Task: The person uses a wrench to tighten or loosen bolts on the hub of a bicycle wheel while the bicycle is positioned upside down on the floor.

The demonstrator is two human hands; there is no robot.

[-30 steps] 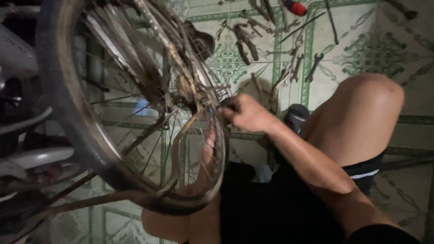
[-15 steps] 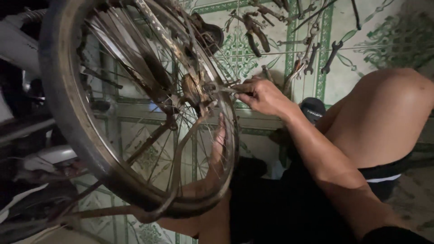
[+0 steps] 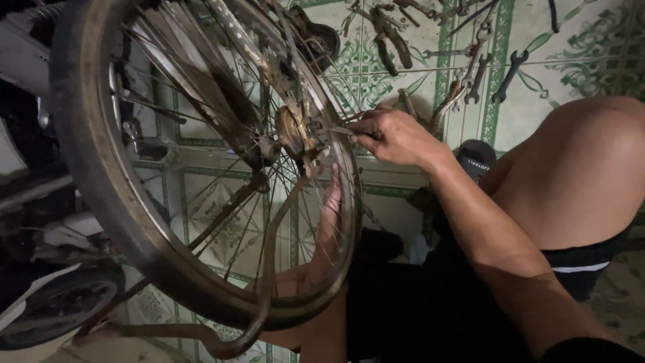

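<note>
The right hand (image 3: 396,138) pinches its fingers on a thin metal tool whose tip meets the rusty hub (image 3: 295,131) of the worn, spoked bicycle wheel (image 3: 201,168), which stands in its frame, still mounted. The left hand (image 3: 328,222) lies behind the spokes, its fingers stretched along the rim. Dark wrenches and pliers (image 3: 484,67) lie spread on the green-patterned tiled floor (image 3: 571,47), so the hub work looks unfinished.

The right hand (image 3: 396,136) is curled with fingertips pinched together, forearm stretched forward. The left hand (image 3: 327,222) is extended flat, fingers straight and pointing upward.
</note>
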